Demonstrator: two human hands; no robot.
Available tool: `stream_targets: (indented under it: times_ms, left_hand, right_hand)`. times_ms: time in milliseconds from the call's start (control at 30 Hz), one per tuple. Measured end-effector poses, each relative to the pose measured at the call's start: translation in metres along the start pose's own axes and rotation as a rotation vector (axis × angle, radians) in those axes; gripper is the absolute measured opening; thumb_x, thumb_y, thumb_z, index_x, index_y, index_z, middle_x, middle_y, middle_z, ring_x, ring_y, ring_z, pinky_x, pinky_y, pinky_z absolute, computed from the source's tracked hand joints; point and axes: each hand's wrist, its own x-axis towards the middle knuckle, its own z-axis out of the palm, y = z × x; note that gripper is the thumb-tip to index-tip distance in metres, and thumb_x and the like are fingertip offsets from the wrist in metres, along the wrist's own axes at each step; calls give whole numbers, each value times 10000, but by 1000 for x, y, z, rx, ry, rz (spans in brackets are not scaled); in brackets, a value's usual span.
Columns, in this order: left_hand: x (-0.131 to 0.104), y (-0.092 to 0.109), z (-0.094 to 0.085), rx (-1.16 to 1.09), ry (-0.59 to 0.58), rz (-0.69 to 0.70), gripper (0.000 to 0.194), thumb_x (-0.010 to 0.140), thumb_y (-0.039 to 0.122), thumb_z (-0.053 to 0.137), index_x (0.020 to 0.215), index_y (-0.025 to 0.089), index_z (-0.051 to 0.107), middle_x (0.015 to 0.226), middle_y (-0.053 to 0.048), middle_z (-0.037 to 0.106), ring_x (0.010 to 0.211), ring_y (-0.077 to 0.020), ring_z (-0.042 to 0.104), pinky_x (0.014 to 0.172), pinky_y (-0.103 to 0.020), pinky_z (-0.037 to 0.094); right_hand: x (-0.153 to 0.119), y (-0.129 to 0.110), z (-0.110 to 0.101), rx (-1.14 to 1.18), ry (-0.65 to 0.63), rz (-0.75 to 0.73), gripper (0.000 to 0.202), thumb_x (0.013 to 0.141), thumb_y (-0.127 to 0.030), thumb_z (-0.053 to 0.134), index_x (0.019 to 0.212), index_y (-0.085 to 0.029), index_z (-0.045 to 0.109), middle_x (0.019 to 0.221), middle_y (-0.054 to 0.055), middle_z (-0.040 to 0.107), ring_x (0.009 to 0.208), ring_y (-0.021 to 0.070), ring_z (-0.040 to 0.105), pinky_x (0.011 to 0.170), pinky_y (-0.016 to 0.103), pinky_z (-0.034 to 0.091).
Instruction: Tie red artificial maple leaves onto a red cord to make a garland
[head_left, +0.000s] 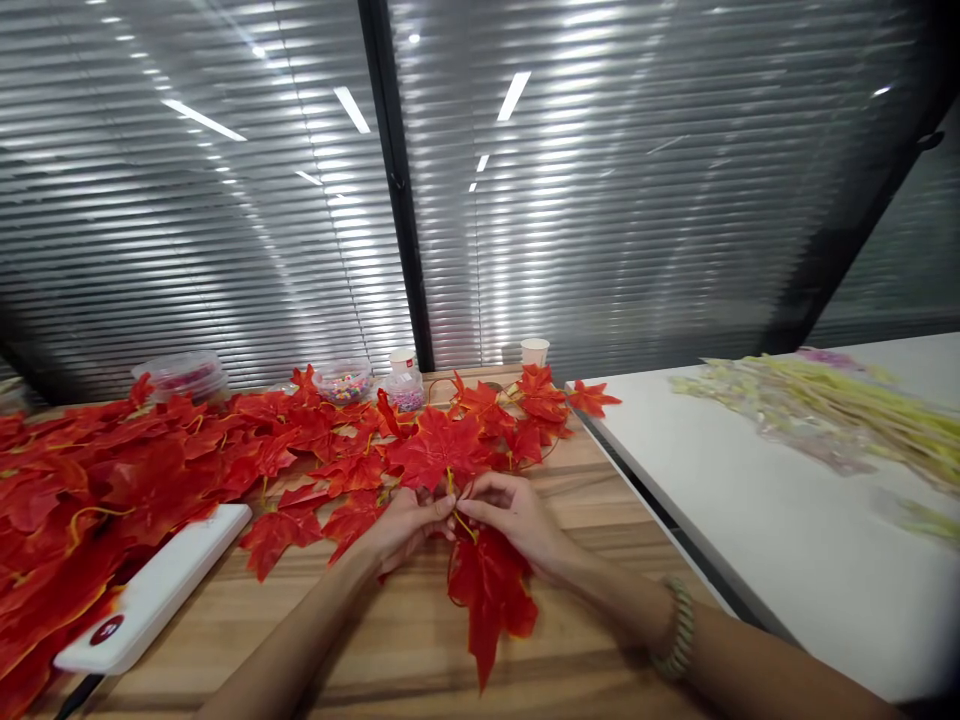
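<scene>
Near the middle of the wooden table [585,640], my left hand [411,522] and my right hand [514,515] meet with their fingertips pinched on the thin yellow stems of red artificial maple leaves. One red leaf [439,447] spreads just beyond my fingers. Another red leaf [491,595] hangs below them, toward me. Both hands are closed, thumbs against the index fingers, and the fingertips nearly touch. A thin cord loops beside the lower leaf. My right wrist wears a braided bracelet [679,628].
Heaped red leaves [142,470] cover the table's left and back. A white device [161,590] with a black cable lies at left. Bead containers [343,384] and a paper cup [535,351] stand at the back. Yellow stems [840,400] lie on the white table [720,480] at right.
</scene>
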Motion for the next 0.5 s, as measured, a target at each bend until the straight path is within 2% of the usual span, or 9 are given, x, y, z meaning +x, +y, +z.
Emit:
stream_targets:
  times_ms: [267,500]
  left_hand:
    - [1,-4,0,3,6,29,319,546,301,770,699,99,576,571,-4,565,488,-82,520,475,-195,425]
    - [0,-8,1,-49,22,-23,322,523,308,780,678,94,596,587,-13,578,527,-84,532,493,-188,429]
  right_hand:
    - [-2,0,-3,-251,-27,-137,164,702,-304,622,705,-144,586,708,21,577,666,133,537,632,250,429]
    - [-4,-3,-3,-377,-88,-222,110,744,-243,588,707,-143,615,739,42,608,706,142,558,663,248,434]
